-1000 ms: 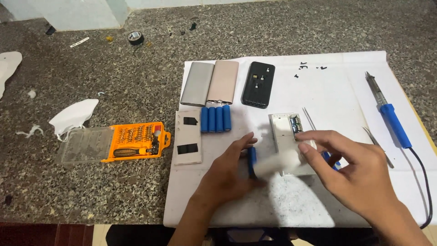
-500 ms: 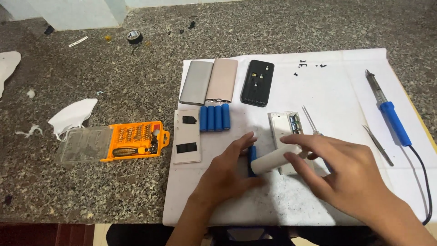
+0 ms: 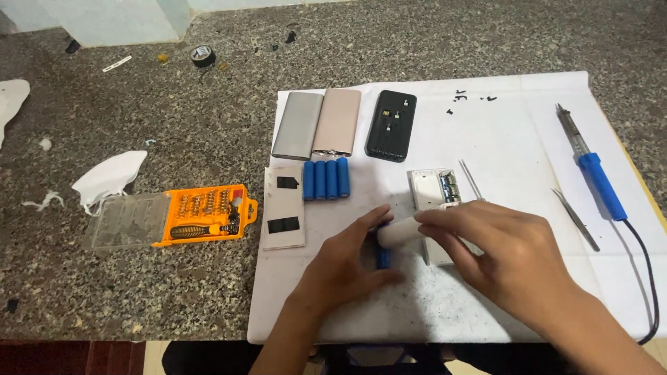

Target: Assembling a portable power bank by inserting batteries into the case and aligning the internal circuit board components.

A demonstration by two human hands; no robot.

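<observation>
My left hand rests on the white sheet and pinches a blue cylindrical battery cell at its fingertips. My right hand grips a white power-bank shell, its open end against that cell. Just behind the hands lies an open white case with a small circuit board. A row of several blue cells lies further left on the sheet, beside a flat white cover panel with black pads.
Grey, beige and black power banks lie at the sheet's back. Blue-handled soldering iron with cord and tweezers at right. An orange screwdriver-bit case sits open on the granite at left, near a white face mask and a tape roll.
My right hand has slid left with the white shell, bringing its end onto the blue cell held by my left hand. The left hand has barely moved.
</observation>
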